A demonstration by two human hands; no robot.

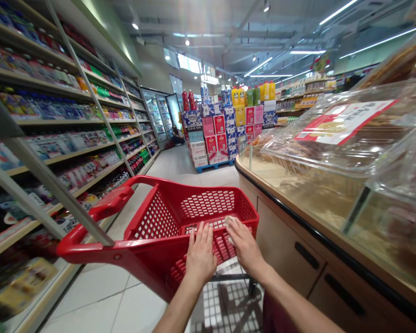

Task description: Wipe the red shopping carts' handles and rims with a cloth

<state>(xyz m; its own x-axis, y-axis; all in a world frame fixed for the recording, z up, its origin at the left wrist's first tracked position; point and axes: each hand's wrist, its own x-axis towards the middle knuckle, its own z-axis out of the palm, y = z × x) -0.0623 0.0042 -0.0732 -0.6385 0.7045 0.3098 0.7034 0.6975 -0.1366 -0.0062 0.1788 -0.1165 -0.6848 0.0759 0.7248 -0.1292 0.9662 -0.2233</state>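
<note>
A red plastic shopping cart (149, 249) stands in front of me, its perforated basket holding nothing that I can see. My left hand (201, 254) lies on the cart's near side at the rim, fingers stretched out and holding nothing. To its right, my right hand (244, 243) presses a crumpled white cloth or tissue (231, 221) against the same rim near the corner. Part of the white material shows past the fingertips and below the palm; the rest is hidden under the hand.
Shelves of bottled drinks (65, 125) line the left side. At right, a wooden display counter (284, 222) with clear plastic food boxes (319, 157) runs close to the cart. Stacked drink cartons (215, 134) stand ahead. A person (176, 136) is low near the far fridges (156, 111).
</note>
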